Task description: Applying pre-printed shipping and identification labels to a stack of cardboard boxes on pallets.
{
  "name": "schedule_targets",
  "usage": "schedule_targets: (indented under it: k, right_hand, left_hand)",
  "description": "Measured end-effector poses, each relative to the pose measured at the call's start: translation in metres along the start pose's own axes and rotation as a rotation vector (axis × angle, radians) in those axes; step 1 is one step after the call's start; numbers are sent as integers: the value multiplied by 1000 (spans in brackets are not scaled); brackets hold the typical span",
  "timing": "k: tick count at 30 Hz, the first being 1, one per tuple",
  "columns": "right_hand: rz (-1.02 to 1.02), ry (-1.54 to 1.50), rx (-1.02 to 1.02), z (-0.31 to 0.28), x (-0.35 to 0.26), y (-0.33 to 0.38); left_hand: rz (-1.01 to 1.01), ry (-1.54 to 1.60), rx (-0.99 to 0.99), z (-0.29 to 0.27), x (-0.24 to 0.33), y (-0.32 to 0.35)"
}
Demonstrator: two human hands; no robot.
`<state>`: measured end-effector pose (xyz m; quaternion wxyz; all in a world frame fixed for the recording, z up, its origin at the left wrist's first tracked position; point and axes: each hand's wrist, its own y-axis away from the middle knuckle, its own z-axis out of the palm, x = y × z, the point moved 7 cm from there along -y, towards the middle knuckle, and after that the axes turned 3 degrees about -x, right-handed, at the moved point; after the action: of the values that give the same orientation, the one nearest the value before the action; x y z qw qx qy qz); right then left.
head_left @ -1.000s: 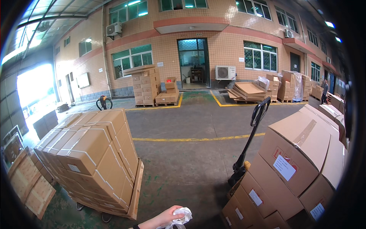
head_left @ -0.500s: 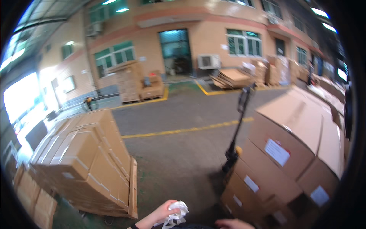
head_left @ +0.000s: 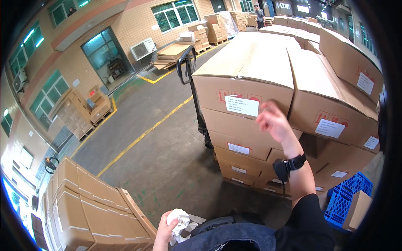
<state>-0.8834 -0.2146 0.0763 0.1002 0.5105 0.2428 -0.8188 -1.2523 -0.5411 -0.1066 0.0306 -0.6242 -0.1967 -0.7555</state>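
Observation:
My left hand (head_left: 164, 230) is closed round a crumpled wad of white paper (head_left: 180, 218), low in the picture near my body; loose ends hang from it. My right hand (head_left: 273, 122), slightly blurred, is raised in front of the stacked cardboard boxes (head_left: 247, 88). Its fingers are loosely bent and a little apart, with nothing seen in them. It is nearest a white label (head_left: 242, 106) on the upper box's side; whether it touches the box I cannot tell. A black device (head_left: 289, 166) is strapped round my right wrist.
Behind the stack's left side stands a pallet jack's black handle (head_left: 188, 73). A blue plastic pallet (head_left: 348, 196) lies at the lower right. Strapped boxes (head_left: 83, 209) sit on a wooden pallet at lower left. A yellow floor line (head_left: 146, 136) runs between; a person (head_left: 259, 17) stands far off.
My view has swung right toward the box stack. My right hand has risen from the lower edge to the labelled boxes. The left hand still holds the white paper.

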Motion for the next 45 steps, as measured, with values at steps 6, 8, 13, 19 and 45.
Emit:
schedule_targets:
  k: [6, 8, 13, 19, 45]
  right_hand:
    - [248, 212, -414, 112, 48, 23]
    - [462, 351, -724, 155, 100, 60]
    - [520, 512, -1061, 162, 208, 154]
    - [474, 419, -955, 177, 197, 195]
    - [403, 556, -1028, 161, 220, 188]
  left_hand:
    - [15, -79, 93, -11, 14, 16]
    - [36, -37, 81, -11, 15, 22]
    - [-46, -81, 16, -4, 13, 23]
    - [17, -193, 54, -28, -6, 31]
    - [110, 46, 77, 11, 28, 40]
